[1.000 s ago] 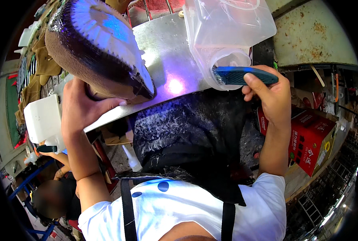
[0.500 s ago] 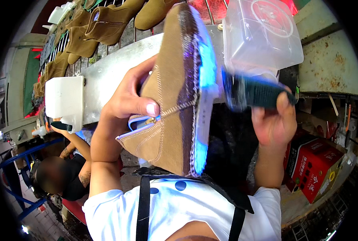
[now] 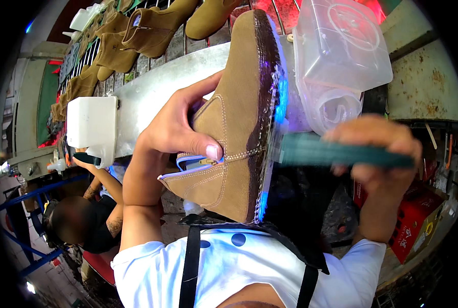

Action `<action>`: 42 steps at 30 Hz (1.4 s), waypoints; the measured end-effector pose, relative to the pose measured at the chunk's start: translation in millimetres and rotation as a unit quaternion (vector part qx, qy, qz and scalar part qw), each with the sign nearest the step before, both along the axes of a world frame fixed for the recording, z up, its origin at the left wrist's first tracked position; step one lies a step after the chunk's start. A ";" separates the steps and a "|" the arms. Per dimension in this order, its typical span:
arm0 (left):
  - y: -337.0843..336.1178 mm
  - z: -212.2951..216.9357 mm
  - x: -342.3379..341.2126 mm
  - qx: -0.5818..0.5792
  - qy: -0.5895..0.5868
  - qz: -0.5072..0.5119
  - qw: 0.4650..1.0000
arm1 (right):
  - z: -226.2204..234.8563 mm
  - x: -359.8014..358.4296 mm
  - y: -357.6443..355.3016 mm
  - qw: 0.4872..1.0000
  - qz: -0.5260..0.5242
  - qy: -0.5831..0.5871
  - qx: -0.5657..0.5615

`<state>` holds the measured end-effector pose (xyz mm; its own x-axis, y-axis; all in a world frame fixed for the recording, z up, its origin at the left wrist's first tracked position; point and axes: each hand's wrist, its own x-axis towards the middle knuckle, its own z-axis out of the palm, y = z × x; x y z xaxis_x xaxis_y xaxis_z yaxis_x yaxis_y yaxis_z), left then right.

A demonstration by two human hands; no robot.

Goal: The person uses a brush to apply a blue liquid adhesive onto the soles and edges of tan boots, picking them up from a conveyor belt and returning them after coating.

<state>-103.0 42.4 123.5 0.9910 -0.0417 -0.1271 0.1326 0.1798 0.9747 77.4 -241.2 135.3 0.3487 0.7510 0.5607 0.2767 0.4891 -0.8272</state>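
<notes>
A tan suede ankle boot (image 3: 241,113) is held on its side in front of me, toe pointing away, its sole edge facing right. My left hand (image 3: 180,126) grips it around the shaft, the thumb beside the partly open zipper (image 3: 207,161). Dark, glossy brown coats the stitched edge along the sole, and blue light falls on the sole. In my right hand (image 3: 372,136) is a dark green brush (image 3: 311,150), smeared by motion, fingers closed on its handle. Its pale tip is at the sole edge, near the side seam; whether it touches is too blurred to tell.
A clear plastic container (image 3: 342,56) stands beyond my right hand. Several tan boots (image 3: 157,33) line a wire rack at far left, past a metal ledge (image 3: 147,95). A white container (image 3: 91,123) and a co-worker (image 3: 85,220) are on the left. At right lies a red box (image 3: 411,226).
The brush has moved from near the clear container to the boot's sole edge, my right hand shifting right and slightly nearer. The boot has shifted slightly right in view, still in my left hand.
</notes>
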 end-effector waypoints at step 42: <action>-1.7 -0.1 -4.3 -0.013 0.010 0.040 0.999 | 11.6 -31.7 -13.5 0.948 -0.041 0.265 -0.172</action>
<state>-107.2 40.8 123.4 0.9885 0.0343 -0.1476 0.1368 0.2166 0.9666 45.7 -254.7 146.9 0.5784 0.8156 0.0186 -0.1959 0.1610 -0.9673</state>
